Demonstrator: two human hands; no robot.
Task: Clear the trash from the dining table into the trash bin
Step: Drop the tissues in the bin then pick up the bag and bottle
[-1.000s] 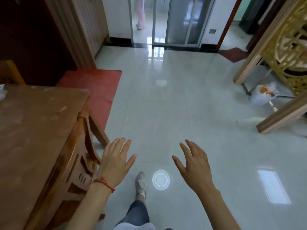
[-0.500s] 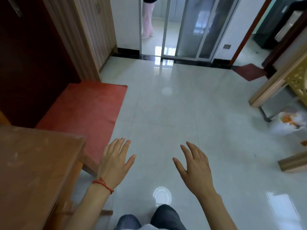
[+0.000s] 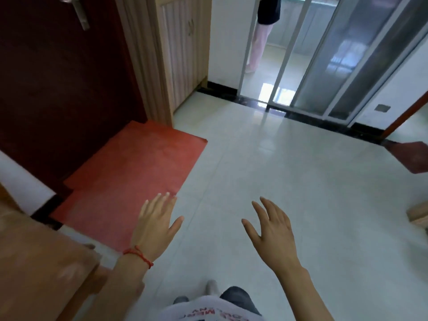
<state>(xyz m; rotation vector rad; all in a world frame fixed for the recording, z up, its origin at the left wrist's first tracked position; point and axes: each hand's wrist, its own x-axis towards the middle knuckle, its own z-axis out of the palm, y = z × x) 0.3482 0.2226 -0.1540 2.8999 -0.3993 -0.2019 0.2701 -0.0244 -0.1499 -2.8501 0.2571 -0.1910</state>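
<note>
My left hand (image 3: pixel 155 225), with a red string at the wrist, floats palm down over the pale tiled floor, fingers spread and holding nothing. My right hand (image 3: pixel 269 228) hangs beside it, also spread and holding nothing. A corner of the wooden dining table (image 3: pixel 39 269) shows at the lower left, just left of my left forearm. No trash and no trash bin appear in this view.
A red mat (image 3: pixel 129 181) lies before a dark red door (image 3: pixel 60 84). Beyond are a light wooden cabinet (image 3: pixel 183 54) and sliding glass doors (image 3: pixel 324 66), with a person's legs (image 3: pixel 257 42) behind them. A wooden piece (image 3: pixel 418 214) juts in at the right edge.
The view has swung left and upward: the table has slid down to the lower left, the white bag and gold screen at the right have left view. Both hands stay spread and hold nothing.
</note>
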